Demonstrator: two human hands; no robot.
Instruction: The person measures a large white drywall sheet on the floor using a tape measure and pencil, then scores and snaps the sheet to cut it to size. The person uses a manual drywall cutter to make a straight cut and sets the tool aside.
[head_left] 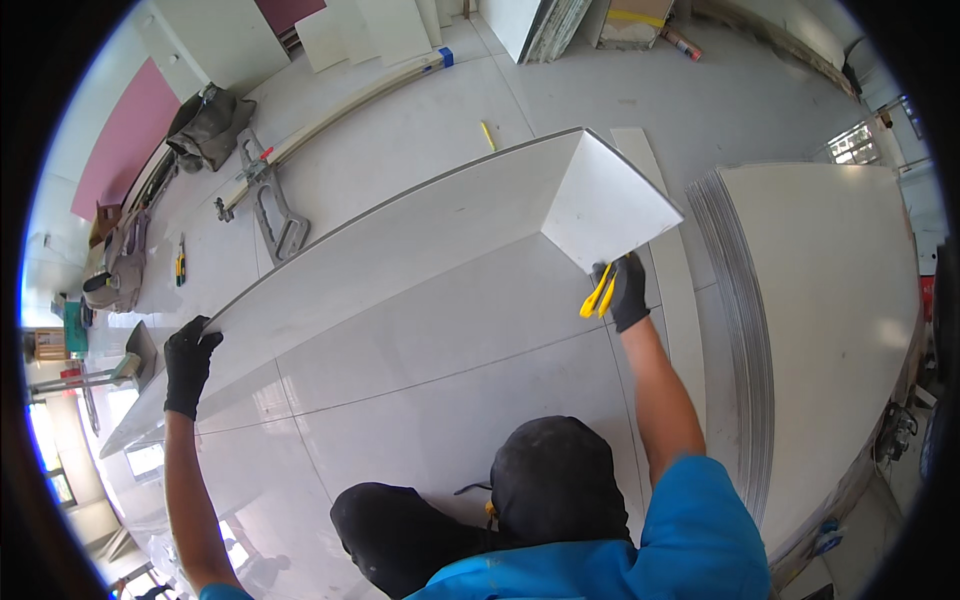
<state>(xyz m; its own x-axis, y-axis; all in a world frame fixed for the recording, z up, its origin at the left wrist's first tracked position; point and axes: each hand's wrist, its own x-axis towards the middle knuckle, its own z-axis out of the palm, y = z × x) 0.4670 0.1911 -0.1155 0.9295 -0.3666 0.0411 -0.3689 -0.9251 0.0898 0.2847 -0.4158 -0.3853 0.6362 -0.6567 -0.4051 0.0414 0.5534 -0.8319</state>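
A long pale grey panel stands on edge on the floor, running from my left hand toward the upper right. A white end piece joins it at an angle there. My left hand, in a black glove, grips the panel's top edge near its left end. Beside the lower corner of the end piece, my gloved right hand is closed on a hand tool with two yellow handles. The tool's head is hidden by the fingers and the corner. My knees are bent in front of the panel.
A tall stack of thin panels lies on the right, with a narrow strip beside it. Beyond the panel are a grey metal frame tool, a long rail and a yellow marker-like stick. A yellow-black cutter and bags lie left.
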